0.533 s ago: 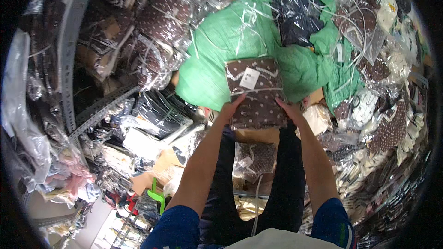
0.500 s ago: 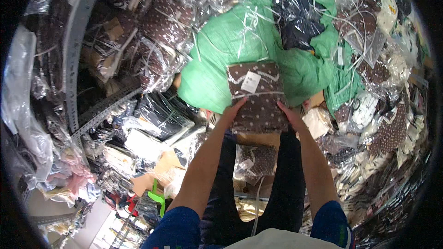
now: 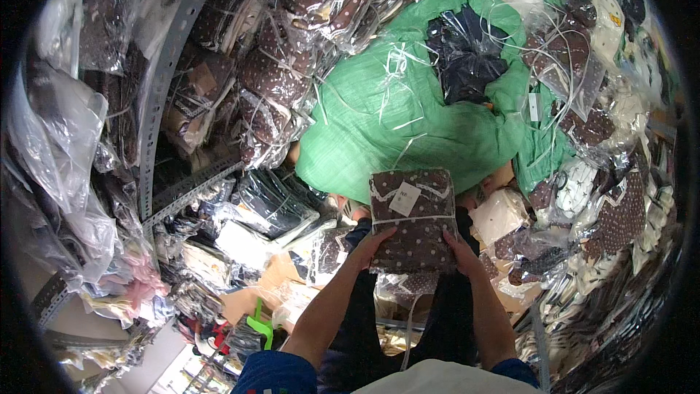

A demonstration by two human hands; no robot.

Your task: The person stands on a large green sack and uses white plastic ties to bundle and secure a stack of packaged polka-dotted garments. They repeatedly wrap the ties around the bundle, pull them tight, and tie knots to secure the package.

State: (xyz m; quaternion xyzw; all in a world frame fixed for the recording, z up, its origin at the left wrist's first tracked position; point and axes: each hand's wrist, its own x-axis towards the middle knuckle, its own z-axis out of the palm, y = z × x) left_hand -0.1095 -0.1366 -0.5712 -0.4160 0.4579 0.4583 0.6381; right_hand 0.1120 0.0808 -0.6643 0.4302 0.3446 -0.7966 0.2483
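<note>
Both my hands hold a bundle of folded brown polka-dot cloth (image 3: 414, 241), tied with a white band and carrying a white paper label (image 3: 405, 198). My left hand (image 3: 375, 246) is closed on its left side, and my right hand (image 3: 461, 254) grips the right side. The bundle is held over my thighs, its far edge overlapping a big green sack (image 3: 364, 124). Below it, partly hidden between my legs, lies another plastic-wrapped brown polka-dot pack (image 3: 405, 286).
A black plastic bag (image 3: 468, 58) shows in the green sack's opening. Heaps of plastic-wrapped garments (image 3: 292, 51) surround me. A perforated metal shelf post (image 3: 166, 80) stands at left. Loose white straps (image 3: 558, 36) trail at right, and a bright green hanger (image 3: 260, 325) lies at lower left.
My hands have drawn the brown bundle back toward my body, off most of the green sack. The view has shifted, so the shelf and sack appear further right and lower.
</note>
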